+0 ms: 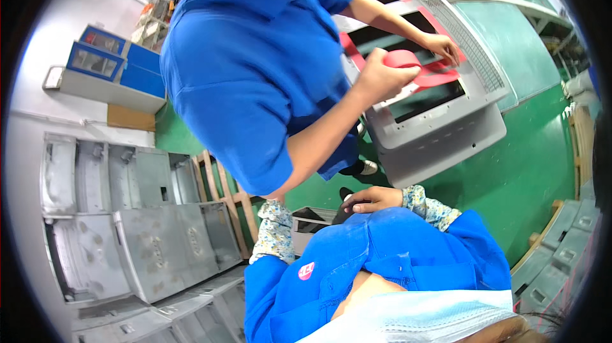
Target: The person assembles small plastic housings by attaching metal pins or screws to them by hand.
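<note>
My right hand (376,199) lies in front of my blue jacket, back up, with its fingers stretched to the left and seemingly holding nothing. A dark thing shows just under its fingertips, too unclear to name. My left forearm, in a floral sleeve (274,231), reaches up behind the co-worker's elbow, and the hand itself is hidden there. Beyond, a co-worker in a blue shirt (236,81) grips a roll of red tape (401,59) and presses at a grey panel housing (440,129) with the other hand. Red strips run beside the housing's rectangular openings.
Grey metal cabinets or housings (166,247) are stacked at the left near a wooden pallet (223,190). A blue-and-white cabinet (140,69) stands by the wall. A green-topped table (510,43) is at the far right. More grey parts (554,247) lie at the right on green floor.
</note>
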{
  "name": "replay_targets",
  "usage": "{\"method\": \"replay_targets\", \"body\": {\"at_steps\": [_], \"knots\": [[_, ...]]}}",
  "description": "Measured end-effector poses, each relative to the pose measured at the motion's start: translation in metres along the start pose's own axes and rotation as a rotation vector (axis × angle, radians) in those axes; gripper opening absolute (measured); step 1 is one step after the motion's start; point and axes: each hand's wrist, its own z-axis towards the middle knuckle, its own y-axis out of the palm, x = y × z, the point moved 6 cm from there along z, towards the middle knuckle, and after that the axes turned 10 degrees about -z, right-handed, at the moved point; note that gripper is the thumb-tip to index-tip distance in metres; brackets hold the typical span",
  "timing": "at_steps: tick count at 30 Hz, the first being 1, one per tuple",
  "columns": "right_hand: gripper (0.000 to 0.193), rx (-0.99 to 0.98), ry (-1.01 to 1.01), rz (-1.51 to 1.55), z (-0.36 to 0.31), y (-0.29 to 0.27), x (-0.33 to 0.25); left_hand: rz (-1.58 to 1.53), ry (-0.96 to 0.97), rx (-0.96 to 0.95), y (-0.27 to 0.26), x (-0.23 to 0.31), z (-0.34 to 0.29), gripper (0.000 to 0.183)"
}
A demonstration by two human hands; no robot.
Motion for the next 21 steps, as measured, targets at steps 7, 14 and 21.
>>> {"method": "replay_targets", "body": {"at_steps": [7,14,21], "knots": [[0.034,0.093,0.059,-0.045,0.043,-0.007,-0.003,0.081,0.156,0.043,-0.029,0.01,0.016,0.027],[0.03,0.045,0.369,-0.102,0.114,-0.002,-0.02,0.011,-0.008,0.017,-0.074,0.002,0.069,0.027],[0.03,0.357,0.209,0.032,0.234,-0.03,0.006,0.01,-0.244,-0.156,-0.138,-0.02,0.18,0.03]]}}
